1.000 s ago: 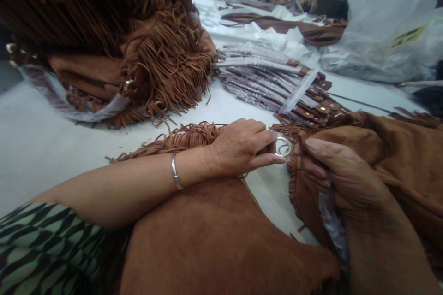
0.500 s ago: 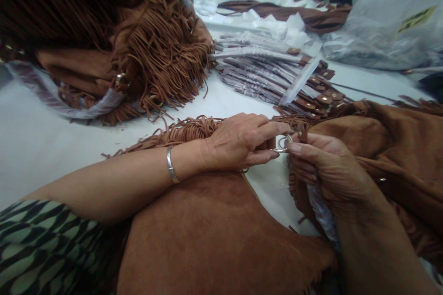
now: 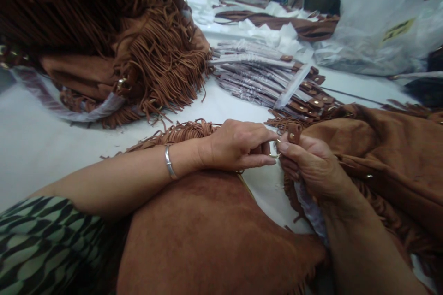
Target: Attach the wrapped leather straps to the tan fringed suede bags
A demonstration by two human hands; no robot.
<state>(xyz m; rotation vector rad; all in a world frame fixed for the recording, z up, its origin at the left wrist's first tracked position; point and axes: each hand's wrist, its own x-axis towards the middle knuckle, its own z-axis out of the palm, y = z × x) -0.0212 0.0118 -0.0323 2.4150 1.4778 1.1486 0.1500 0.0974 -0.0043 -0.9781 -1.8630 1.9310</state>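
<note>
My left hand [image 3: 238,145] lies across a brown suede bag [image 3: 214,230], fingers pinched on a small metal ring [image 3: 276,149] that is mostly hidden between the two hands. A silver bangle sits on that wrist. My right hand [image 3: 311,166] is closed, thumb pressing a brown strap end with a rivet [image 3: 294,132] against the ring. A plastic-wrapped strap [image 3: 311,212] runs under the right palm. More brown suede with fringe [image 3: 380,147] lies to the right of that hand.
A pile of fringed brown bags [image 3: 138,46] fills the upper left. A stack of plastic-wrapped straps [image 3: 263,76] lies behind the hands on the white table [image 3: 41,143]. Clear plastic bags [image 3: 377,23] sit at the upper right. Another person is at the far end.
The two hands have closed together. The ring, plainly visible a second ago, is now nearly covered, and the right thumb has brought the riveted strap end up onto it.
</note>
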